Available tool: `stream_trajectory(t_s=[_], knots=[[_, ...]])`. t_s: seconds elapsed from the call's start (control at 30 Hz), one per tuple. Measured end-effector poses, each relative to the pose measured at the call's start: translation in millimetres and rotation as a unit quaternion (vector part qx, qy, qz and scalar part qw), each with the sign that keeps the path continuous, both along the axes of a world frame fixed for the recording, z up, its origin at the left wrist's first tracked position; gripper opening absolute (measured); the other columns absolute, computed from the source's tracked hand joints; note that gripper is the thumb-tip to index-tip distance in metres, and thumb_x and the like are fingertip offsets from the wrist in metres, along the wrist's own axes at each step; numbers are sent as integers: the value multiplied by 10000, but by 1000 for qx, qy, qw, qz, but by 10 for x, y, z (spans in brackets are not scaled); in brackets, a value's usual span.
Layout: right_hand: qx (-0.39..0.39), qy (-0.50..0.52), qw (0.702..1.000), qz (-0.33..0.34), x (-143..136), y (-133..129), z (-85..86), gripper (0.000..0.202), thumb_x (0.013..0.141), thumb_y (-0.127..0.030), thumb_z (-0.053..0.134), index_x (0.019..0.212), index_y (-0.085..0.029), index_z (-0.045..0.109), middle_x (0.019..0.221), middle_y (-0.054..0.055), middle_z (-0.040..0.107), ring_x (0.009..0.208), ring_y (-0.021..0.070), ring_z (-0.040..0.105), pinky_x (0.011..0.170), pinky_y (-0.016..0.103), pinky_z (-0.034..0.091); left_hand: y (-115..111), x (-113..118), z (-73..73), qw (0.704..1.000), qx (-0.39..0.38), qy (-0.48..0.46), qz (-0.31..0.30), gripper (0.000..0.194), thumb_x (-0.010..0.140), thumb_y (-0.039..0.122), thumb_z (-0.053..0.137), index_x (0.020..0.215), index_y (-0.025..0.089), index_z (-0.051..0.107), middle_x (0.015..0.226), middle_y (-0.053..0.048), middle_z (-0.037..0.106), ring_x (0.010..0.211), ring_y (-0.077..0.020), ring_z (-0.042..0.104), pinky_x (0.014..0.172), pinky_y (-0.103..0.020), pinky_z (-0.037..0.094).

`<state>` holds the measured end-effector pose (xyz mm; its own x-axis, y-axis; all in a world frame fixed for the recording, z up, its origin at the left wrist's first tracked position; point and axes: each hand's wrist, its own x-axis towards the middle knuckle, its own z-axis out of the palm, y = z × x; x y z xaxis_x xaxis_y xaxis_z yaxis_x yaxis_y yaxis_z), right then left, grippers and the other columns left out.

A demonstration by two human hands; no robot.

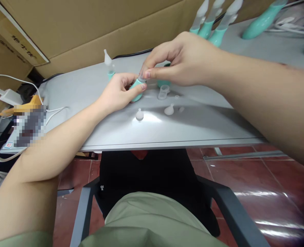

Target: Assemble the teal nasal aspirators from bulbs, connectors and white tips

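A teal device body [137, 93] is wrapped by the fingers of my left hand [119, 92], tilted a little above the grey table. The thumb and fingertips of my right hand [177, 58] pinch the greyish top part [142, 78] of that body. Behind my right hand stands a teal piece [163, 83], partly hidden. In front of it is a clear cup [163, 92] with a side stub. Two white soft tips [139, 114] [169, 109] rest nearer the table's front edge, beside two small clear pieces [177, 97] [181, 109].
An assembled teal device [110, 65] stands behind my left hand. Several more [217, 36] stand at the back right, with one lying teal body [259, 25] and white cables. A cardboard wall [90, 24] borders the back. A charger [11, 97] and an orange item [35, 103] lie left.
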<state>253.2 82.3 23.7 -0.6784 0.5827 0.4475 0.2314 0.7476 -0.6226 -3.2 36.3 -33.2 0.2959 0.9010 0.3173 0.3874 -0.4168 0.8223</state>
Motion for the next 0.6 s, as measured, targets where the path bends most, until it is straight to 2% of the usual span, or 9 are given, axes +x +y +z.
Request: stream_trajectory(t_s=[0.1, 0.27, 0.43, 0.5, 0.6], knots=[[-1, 2, 1000, 6, 4, 2, -4, 97, 992, -227, 828, 938, -211, 907, 1102, 68, 914, 1048, 245, 795, 1035, 424, 558, 4, 3, -24, 1000, 5, -3, 3, 760, 998, 979, 924, 865, 251, 750, 752, -28, 674, 642, -152, 525, 587, -349, 435], [43, -12, 999, 11, 7, 7, -7, 140, 987, -336, 814, 950, -250, 918, 1142, 68, 910, 1093, 286, 799, 1024, 473, 553, -67, 50, 25, 1000, 5, -13, -6, 703, 991, 923, 976, 945, 242, 808, 832, -30, 699, 711, -161, 561, 644, -349, 457], [76, 3, 997, 4, -27, 72, -67, 88, 946, -334, 886, 876, -337, 940, 1034, 18, 857, 901, 207, 727, 839, 440, 521, -107, 62, 70, 1000, 11, -22, -11, 566, 1027, 772, 1033, 1035, 237, 848, 895, -30, 748, 781, -178, 633, 756, -360, 554], [85, 8, 996, 4, -37, 65, -78, 95, 969, -309, 885, 902, -317, 953, 1044, 39, 828, 891, 214, 704, 799, 433, 501, -95, 50, 66, 1000, 8, -19, -9, 525, 1050, 734, 1028, 1031, 244, 837, 884, -26, 738, 764, -178, 639, 734, -357, 556], [81, -13, 997, -1, -44, -1, -50, 105, 1011, -242, 856, 945, -258, 936, 1102, 73, 798, 949, 239, 707, 831, 423, 513, -82, 43, 64, 1000, 11, -15, -8, 491, 1062, 678, 1039, 1002, 248, 809, 862, -16, 724, 732, -170, 635, 714, -350, 562]])
